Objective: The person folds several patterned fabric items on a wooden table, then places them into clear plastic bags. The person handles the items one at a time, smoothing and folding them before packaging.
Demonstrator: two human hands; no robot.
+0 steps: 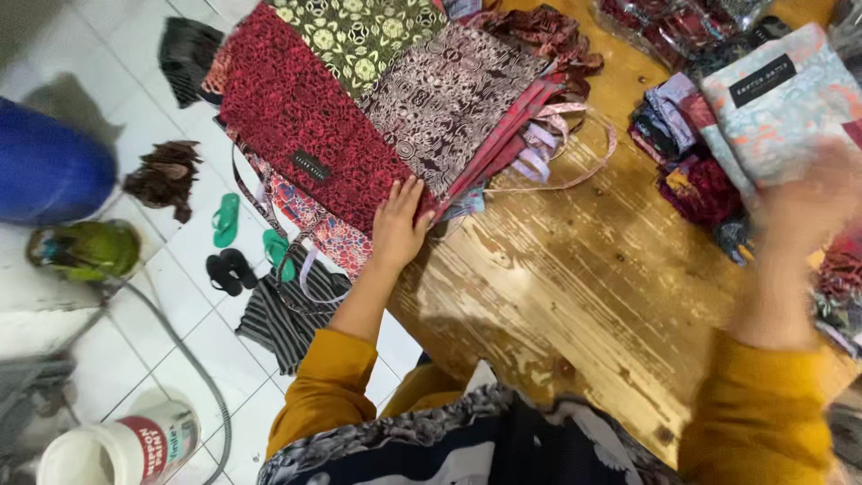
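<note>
A: Nearest first. L hand (398, 223)?

B: Flat, fingers spread, palm down on the red patterned bag (301, 135), at its near corner by the table's left edge. Pressing, not gripping.

A: Bag's long axis?

B: Runs diag., from near-right by the hand up to far-left. Dark label patch faces up. It tops a fanned stack of cloth bags (431, 85); brown-white one and olive one just beyond, overlapping. Straps trail off the stack's right side onto bare wood.

A: R hand (813, 202)?

B: Motion-blurred, over the pale blue-and-pink pouch (777, 108) at the far-right pile. Can't tell if it's gripping or loose.

A: Edges, room?

B: Wooden table (575, 278) has a wide bare strip btwn the two piles, running near to far. Stack's left part overhangs the table edge above the tiled floor. Down there: striped cloth (278, 323) just below the edge, green sandals (247, 229), black sandals (229, 269), white tub (117, 449) near, blue drum (49, 166) farther left.
</note>
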